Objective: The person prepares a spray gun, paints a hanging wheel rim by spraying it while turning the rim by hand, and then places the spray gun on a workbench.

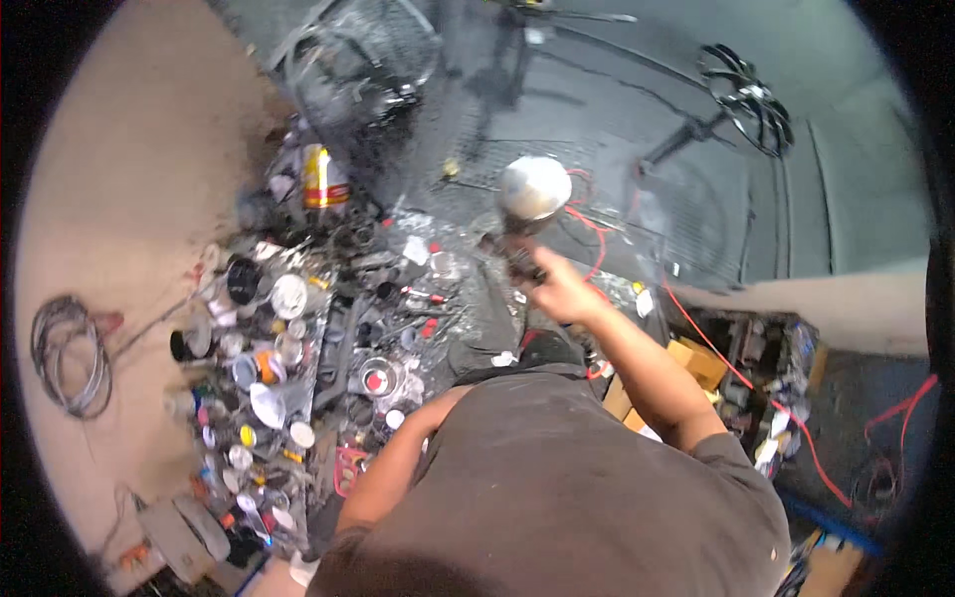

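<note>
My right hand (pixel 560 289) is stretched out ahead of me, its fingers wrapped round the dark handle of a spray gun (pixel 519 261). On top of the gun sits a rounded white cup (pixel 535 187), slightly blurred. A red air hose (pixel 600 249) shows just right of the gun. My left hand (pixel 453 402) is down at my waist, mostly hidden by my shirt, so its fingers do not show. Closest to it are a small white round lid (pixel 395 419) and a metal can with a red middle (pixel 378 380) on the cluttered bench.
Cups, lids, cans and tools crowd the bench at left, with a yellow-and-red can (pixel 320 179) toward the back. Beyond the gun, a black spoked wheel (pixel 753 97) stands on a stand. A coiled cable (pixel 70 356) hangs far left. Cardboard boxes (pixel 696 363) sit at right.
</note>
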Motion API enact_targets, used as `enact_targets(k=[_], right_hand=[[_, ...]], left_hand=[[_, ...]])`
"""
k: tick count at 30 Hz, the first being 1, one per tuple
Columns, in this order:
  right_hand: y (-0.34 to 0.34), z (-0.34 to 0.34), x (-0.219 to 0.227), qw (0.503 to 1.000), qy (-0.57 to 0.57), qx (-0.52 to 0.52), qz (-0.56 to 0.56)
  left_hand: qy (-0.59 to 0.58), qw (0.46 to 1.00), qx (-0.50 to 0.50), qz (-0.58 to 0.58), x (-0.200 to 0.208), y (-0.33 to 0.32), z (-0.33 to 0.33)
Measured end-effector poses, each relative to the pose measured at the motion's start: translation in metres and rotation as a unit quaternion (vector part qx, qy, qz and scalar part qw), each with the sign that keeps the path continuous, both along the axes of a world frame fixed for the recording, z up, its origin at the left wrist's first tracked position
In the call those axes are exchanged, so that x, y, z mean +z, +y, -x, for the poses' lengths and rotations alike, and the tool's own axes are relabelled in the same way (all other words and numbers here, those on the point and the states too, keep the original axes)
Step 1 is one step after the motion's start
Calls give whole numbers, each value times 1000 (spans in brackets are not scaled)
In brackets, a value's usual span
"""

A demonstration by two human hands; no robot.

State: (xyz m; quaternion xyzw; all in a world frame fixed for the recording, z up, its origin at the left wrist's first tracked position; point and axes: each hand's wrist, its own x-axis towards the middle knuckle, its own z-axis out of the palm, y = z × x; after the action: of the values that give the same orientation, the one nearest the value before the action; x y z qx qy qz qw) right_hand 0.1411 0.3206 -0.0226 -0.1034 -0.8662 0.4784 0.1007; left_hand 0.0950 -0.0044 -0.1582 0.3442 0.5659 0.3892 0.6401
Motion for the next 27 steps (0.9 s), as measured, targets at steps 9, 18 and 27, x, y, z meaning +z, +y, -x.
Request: enact_targets(k=[9, 18, 27], right_hand=[[116, 34, 98, 971, -63, -78, 217], [216, 17, 118, 977, -43, 36, 207], [279, -46, 66, 969, 47, -68, 232]], left_hand=[[157, 985, -69, 11, 6, 117, 13], [306, 949, -13, 69, 66, 243, 19], [154, 945, 286, -35, 120, 401, 37]])
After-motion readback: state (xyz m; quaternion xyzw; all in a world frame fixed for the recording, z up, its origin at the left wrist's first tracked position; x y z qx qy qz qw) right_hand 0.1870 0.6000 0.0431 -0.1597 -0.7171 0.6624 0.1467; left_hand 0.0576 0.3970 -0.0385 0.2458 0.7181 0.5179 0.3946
